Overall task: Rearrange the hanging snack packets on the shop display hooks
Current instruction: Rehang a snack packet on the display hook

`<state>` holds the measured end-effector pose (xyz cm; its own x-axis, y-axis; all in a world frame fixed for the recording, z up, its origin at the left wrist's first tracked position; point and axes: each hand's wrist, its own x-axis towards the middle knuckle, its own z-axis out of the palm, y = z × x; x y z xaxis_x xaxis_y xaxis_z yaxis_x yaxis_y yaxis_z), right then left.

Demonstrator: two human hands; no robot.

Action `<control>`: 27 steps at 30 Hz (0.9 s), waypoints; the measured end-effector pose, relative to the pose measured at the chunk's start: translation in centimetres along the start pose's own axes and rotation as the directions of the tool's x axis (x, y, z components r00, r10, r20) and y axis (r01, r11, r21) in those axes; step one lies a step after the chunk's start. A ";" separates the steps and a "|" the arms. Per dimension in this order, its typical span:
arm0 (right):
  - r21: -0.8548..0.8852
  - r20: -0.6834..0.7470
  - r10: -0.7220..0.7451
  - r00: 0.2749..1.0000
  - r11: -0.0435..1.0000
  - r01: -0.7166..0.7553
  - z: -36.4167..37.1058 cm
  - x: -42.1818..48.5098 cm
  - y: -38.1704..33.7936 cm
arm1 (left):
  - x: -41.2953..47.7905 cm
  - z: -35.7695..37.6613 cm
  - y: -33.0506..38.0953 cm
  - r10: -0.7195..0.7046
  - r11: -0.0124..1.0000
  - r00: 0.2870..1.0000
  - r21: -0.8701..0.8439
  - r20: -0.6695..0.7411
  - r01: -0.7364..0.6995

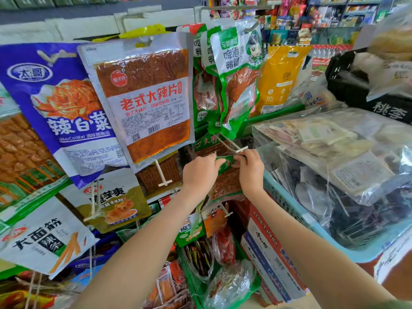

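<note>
With bare forearms [153, 233] stretched forward, gripping green-topped snack packet [226, 165] by its header in left hand [199, 171] and right hand [250, 172], fingers curled, beside white hook [236, 148].

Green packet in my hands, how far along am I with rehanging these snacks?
Done: the blue packet, orange packet and duck-leg packets hang on the display above. In hand: your left hand and right hand pinch the green packet by its top edge, just below the white hook. Left: it seems not yet threaded on.
</note>
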<state>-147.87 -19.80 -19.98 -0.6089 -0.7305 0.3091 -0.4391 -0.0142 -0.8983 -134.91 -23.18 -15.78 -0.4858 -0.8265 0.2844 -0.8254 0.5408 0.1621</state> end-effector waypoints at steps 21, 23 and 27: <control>0.104 -0.061 0.084 0.995 0.992 -0.077 -0.3 0.9 -1.7 | 1.0 -0.6 0.3 0.026 1.000 0.997 -0.001 -0.074 -0.026; 0.162 -0.007 0.142 0.990 0.977 -0.139 -0.4 1.3 -2.2 | 1.0 -0.3 0.1 0.011 1.000 0.998 -0.001 -0.067 -0.011; 0.182 0.064 0.165 0.984 0.968 -0.174 -0.7 1.4 -2.5 | 0.9 0.6 -0.2 -0.015 1.000 0.999 0.004 -0.041 0.015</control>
<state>-148.14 -20.30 -17.09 -0.6299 -0.7647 0.1358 -0.1982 -0.0109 -0.9801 -135.39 -24.11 -16.13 -0.4609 -0.8276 0.3203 -0.8339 0.5274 0.1628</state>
